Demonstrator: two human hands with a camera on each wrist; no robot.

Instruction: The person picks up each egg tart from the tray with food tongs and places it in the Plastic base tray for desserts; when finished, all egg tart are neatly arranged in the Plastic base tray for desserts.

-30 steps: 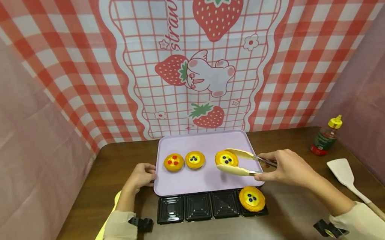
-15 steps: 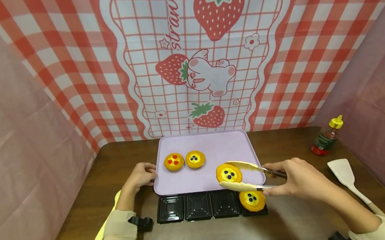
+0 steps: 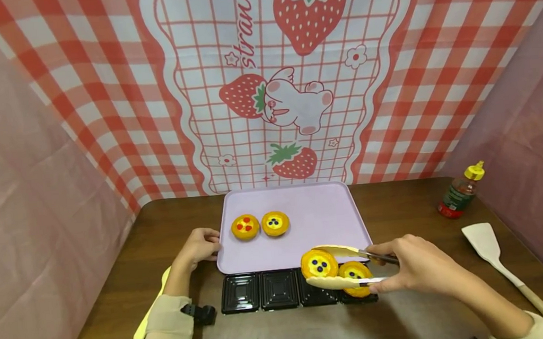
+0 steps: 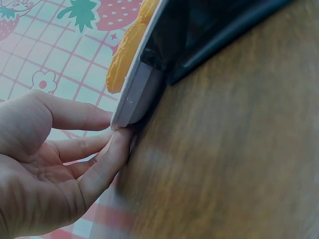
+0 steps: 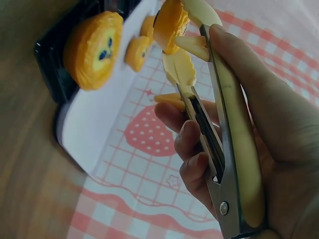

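Observation:
My right hand (image 3: 415,264) grips a pair of tongs (image 3: 340,282) with cream tips and metal arms. Between the tips is an egg tart (image 3: 318,265) with blue berries, raised above the third compartment of a black compartment tray (image 3: 278,290). Another blueberry tart (image 5: 94,52) sits in the rightmost compartment, partly behind the tongs in the head view. My left hand (image 3: 201,248) pinches the left rim of a lilac tray (image 3: 293,199); the left wrist view shows fingers (image 4: 82,117) on both sides of that rim. On this tray lie a red-topped tart (image 3: 244,227) and a blueberry tart (image 3: 275,224).
A white spatula (image 3: 483,243) with a wooden handle lies at the right. Behind it stands a squeeze bottle (image 3: 457,195) with a yellow cap. Under my left forearm is a yellow utensil (image 3: 142,328). A strawberry-print cloth (image 3: 267,111) hangs behind the table.
The tongs have carried the blueberry tart from the lilac tray's right part toward me, over the black tray. My left hand stays at the lilac tray's rim.

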